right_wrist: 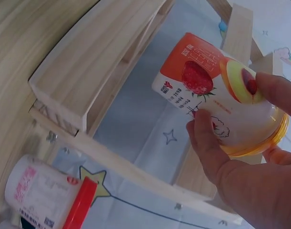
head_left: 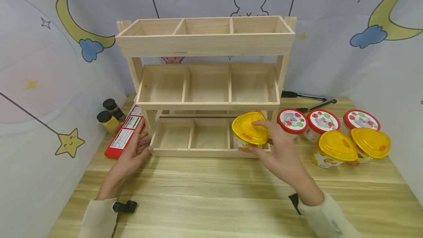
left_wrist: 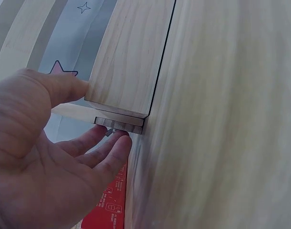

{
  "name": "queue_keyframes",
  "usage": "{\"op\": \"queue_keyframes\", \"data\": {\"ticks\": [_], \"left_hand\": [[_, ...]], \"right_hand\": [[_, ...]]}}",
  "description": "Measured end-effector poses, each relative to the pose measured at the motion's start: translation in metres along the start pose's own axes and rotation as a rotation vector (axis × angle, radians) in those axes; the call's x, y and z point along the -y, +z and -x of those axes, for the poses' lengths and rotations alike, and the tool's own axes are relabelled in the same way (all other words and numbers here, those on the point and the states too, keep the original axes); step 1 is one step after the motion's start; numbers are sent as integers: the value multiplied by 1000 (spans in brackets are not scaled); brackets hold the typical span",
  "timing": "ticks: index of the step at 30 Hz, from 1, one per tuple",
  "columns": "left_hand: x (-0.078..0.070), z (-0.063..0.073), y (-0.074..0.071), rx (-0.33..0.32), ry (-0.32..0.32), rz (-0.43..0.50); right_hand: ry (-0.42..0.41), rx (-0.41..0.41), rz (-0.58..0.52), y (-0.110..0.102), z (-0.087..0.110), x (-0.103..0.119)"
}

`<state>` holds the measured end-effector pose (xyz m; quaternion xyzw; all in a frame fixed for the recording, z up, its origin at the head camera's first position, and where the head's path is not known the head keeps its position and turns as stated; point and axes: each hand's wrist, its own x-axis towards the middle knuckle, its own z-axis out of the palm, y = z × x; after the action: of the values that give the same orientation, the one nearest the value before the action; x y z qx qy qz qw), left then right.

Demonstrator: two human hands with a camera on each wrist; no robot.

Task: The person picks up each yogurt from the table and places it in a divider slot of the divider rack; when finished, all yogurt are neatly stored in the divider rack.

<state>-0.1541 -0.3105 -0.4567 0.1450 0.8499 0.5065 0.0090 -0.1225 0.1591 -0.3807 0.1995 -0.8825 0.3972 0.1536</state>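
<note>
A three-tier wooden rack (head_left: 205, 45) with divided trays stands on the table. My right hand (head_left: 281, 155) grips a fruit-printed tub with a yellow lid (head_left: 246, 129) over the right compartment of the bottom tray. In the right wrist view the tub (right_wrist: 207, 78) shows strawberry and avocado pictures, with thumb and fingers on opposite sides of it. At the bottom tray's left end, my left hand (head_left: 132, 157) holds the rack's corner. The left wrist view shows its thumb against the wooden end piece (left_wrist: 128, 62) and its fingertips (left_wrist: 120, 138) at the underside.
Two more yellow-lidded tubs (head_left: 337, 146) and several red-lidded tubs (head_left: 324, 120) stand right of the rack. Black-handled tongs (head_left: 307, 98) lie behind them. To the left are a red box (head_left: 122, 139) and two black-capped jars (head_left: 109, 120). Printed cloth walls (head_left: 380, 69) enclose the table.
</note>
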Motion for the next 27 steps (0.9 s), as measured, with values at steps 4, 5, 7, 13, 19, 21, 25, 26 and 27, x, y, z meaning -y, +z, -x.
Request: {"op": "queue_keyframes", "data": {"ticks": [4, 5, 7, 13, 19, 21, 25, 26, 27], "left_hand": [[1, 0, 0, 5, 10, 7], [1, 0, 0, 4, 12, 4], [1, 0, 0, 3, 13, -3], [1, 1, 1, -1, 21, -7], [3, 2, 4, -10, 27, -6], [3, 3, 4, -10, 20, -10], [3, 3, 4, -3, 1, -17], [3, 3, 3, 0, -4, -20], [3, 4, 2, 2, -10, -24]], "right_hand": [[-29, 15, -26, 11, -5, 4], [-34, 19, -31, 14, -6, 5], [-42, 25, -42, 20, -9, 8], [-75, 39, -92, 39, -19, 16], [-127, 28, -82, 58, -26, 24], [-140, 30, -83, 64, -28, 25], [-149, 50, -101, 74, -32, 29], [-149, 56, -100, 76, -33, 31], [-149, 61, -100, 78, -34, 32]]}}
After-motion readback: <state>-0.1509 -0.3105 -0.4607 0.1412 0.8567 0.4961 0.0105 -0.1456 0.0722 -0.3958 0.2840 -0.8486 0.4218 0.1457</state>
